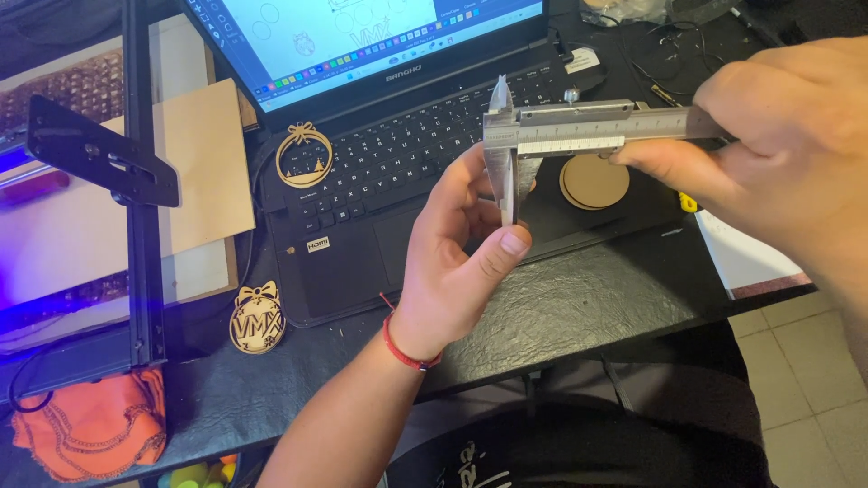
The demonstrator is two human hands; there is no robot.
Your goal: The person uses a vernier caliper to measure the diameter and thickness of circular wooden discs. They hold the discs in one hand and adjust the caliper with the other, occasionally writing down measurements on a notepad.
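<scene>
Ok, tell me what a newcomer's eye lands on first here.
The steel caliper at centre, over the laptop: the right hand grips its beam, the left hand pinches something thin at its jaws. Next, the wooden ornaments left of the laptop, and the orange cloth at bottom left.

The right hand runs off the right edge, its wrist out of sight, and its fingers cover the far end of the steel caliper. Whatever sits between the caliper's jaws is too thin to tell, half hidden behind the left hand and its thumb. Beyond the left hand, the laptop screen is cut by the top edge. Well left of that hand, the orange cloth runs off the bottom edge
</scene>
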